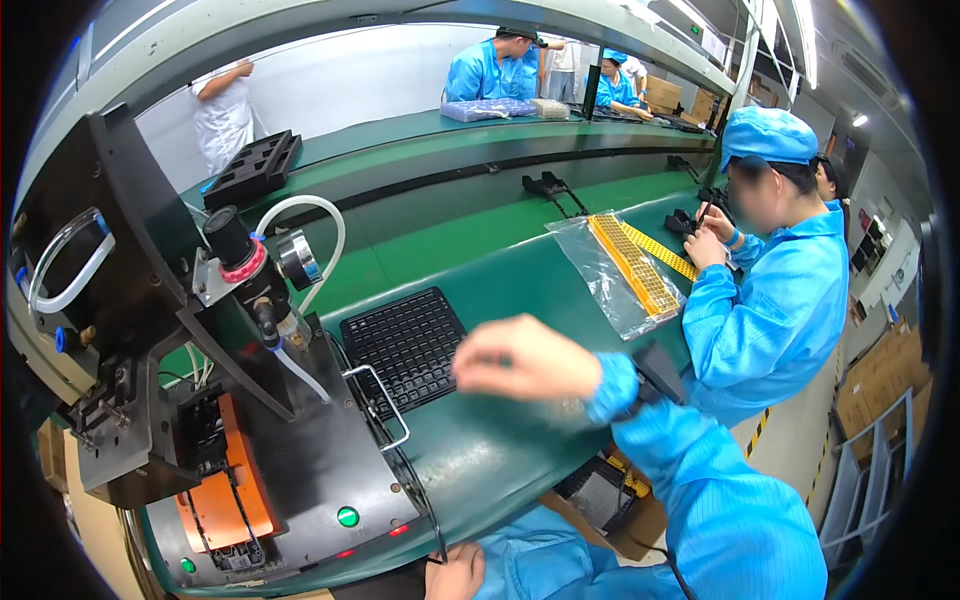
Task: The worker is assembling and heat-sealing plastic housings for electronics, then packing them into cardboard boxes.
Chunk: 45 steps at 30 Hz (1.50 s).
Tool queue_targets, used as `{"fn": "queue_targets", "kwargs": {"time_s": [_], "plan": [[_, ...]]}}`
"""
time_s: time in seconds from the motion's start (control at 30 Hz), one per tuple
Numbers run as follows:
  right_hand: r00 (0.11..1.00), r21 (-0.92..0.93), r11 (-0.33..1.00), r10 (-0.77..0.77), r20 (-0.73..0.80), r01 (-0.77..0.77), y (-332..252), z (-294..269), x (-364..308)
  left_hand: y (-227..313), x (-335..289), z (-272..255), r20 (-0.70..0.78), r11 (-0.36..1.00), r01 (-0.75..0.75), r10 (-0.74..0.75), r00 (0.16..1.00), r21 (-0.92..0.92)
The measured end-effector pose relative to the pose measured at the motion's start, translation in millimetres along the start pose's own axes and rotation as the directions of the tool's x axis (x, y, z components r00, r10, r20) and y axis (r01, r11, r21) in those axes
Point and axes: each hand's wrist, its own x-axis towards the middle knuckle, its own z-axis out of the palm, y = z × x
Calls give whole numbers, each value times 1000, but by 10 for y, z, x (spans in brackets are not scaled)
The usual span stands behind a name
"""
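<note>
My right hand is raised over the green bench, beside a black gridded tray. Motion blurs its fingers, which look bent, and whether anything is between them does not show. Low in the picture, my left hand is closed at the bench's front edge around the end of a thin black strip. Left of it stands a black press machine with an orange fixture on its base. Slender black parts lie in that fixture. A wire handle stands at the base's right side.
A pressure gauge and hoses rise behind the press base. Yellow gridded strips lie on a clear plastic bag farther right. A co-worker in blue handles a small black part there. An open carton sits below the bench.
</note>
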Motion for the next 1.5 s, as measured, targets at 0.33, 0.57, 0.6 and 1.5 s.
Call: {"fn": "queue_targets", "kwargs": {"time_s": [0.33, 0.57, 0.6, 1.5], "plan": [[998, -348, 936, -32, 63, 52, 774, 566, 1244, 41, 67, 139, -22, 958, 262, -266, 964, -113], [999, -403, 914, -49, -11, 40, 883, 833, 1475, 58, 102, 81, -7, 940, 301, -306, 952, -160], [1000, -428, 904, -8, 10, 11, 870, 828, 1484, 77, 107, 53, -11, 940, 300, -306, 952, -163], [635, -584, 281, 505, -584, -761, 3119, -889, 909, -94, 80, 215, -240, 984, 153, -171, 956, -95]]}}
